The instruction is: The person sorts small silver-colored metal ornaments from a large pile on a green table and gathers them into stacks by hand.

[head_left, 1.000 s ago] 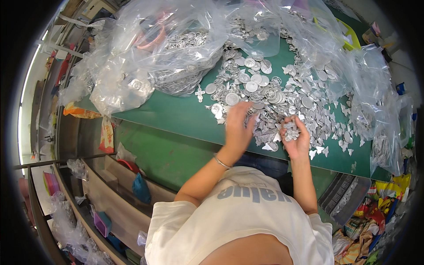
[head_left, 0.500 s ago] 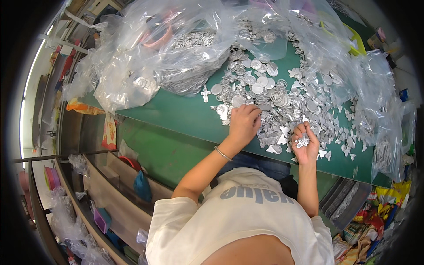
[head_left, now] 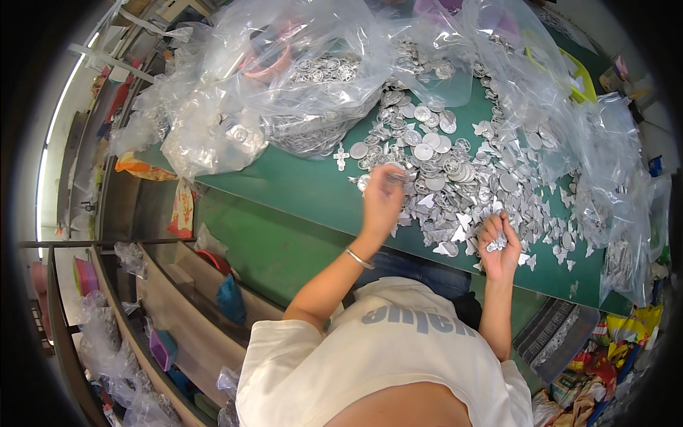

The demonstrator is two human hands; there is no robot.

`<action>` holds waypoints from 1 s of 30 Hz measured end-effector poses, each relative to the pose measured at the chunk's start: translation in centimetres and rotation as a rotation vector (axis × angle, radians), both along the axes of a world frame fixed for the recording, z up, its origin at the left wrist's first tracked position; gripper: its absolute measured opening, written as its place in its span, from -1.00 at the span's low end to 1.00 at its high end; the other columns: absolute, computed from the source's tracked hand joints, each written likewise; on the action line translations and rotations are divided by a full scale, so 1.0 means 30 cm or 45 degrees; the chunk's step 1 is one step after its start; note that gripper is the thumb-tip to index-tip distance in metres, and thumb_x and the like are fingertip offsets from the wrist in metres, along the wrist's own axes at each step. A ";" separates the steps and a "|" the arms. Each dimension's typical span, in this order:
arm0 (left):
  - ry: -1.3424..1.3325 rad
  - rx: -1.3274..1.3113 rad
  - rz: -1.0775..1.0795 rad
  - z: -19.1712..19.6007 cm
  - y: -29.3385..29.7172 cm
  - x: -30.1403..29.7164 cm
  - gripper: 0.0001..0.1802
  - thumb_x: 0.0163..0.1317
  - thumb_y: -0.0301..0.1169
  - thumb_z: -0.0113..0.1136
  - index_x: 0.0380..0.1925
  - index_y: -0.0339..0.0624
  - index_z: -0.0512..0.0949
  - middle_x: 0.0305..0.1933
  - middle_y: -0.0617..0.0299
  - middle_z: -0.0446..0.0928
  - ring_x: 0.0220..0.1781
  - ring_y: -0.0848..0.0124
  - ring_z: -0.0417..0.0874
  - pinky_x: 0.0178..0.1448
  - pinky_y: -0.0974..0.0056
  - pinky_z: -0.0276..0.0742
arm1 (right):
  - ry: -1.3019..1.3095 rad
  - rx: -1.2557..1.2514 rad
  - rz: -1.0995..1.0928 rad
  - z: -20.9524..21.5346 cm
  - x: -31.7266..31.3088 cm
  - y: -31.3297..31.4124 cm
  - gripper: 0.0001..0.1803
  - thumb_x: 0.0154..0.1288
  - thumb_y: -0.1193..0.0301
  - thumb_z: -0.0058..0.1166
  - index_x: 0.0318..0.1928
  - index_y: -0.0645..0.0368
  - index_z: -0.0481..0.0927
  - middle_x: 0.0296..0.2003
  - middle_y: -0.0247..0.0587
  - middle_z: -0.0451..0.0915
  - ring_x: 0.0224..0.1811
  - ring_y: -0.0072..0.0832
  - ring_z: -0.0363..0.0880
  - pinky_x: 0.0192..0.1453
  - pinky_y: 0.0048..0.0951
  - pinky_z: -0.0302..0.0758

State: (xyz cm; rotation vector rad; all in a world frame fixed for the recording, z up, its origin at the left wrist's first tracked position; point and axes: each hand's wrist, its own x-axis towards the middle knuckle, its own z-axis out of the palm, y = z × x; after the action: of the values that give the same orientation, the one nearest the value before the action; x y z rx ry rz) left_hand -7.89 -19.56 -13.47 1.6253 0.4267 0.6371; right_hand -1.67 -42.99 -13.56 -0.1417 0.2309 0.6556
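Silver metal charms (head_left: pixel 455 167), round medals and small angular or winged-looking pieces, lie heaped over the green table (head_left: pixel 306 192). My left hand (head_left: pixel 383 203) is over the heap's near left edge, blurred by motion. Its fingers are bent together around something greyish that I cannot make out. Beyond it to the left, a cross-shaped charm (head_left: pixel 341 157) lies apart from the heap. At the near right edge, my right hand (head_left: pixel 501 249) is turned up with its fingers curled. Several small silver charms (head_left: pixel 496 244) show in its grip.
A clear plastic bag (head_left: pixel 313 107) full of metal pieces sits at the back left, near a pink basket (head_left: pixel 270 64). More clear plastic (head_left: pixel 590 142) drapes the right side, by a yellow-green basket (head_left: pixel 582 82). A grey crate (head_left: pixel 558 334) stands below the table's right end.
My left hand has pulled slightly back from the heap and is blurred. My right hand stays by the near edge, its fingers closed around small charms. The whole view has shifted slightly.
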 end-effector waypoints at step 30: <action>0.150 -0.201 -0.393 0.166 0.139 0.127 -0.90 0.24 -0.49 0.01 -0.39 -0.33 0.42 -0.55 0.24 0.51 -0.59 0.51 0.57 -0.63 0.52 0.32 | -0.174 -0.276 0.054 0.012 -0.001 0.024 -0.82 0.25 0.48 -0.12 -0.14 0.24 0.39 -0.50 -0.29 0.24 -0.48 -0.51 0.20 -0.44 -0.52 0.21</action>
State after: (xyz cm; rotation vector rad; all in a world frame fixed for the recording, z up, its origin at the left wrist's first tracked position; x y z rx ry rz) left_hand -4.10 -15.40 -8.50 1.5412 0.2945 0.2697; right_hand -1.69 -42.28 -13.19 -0.3991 0.1668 0.6590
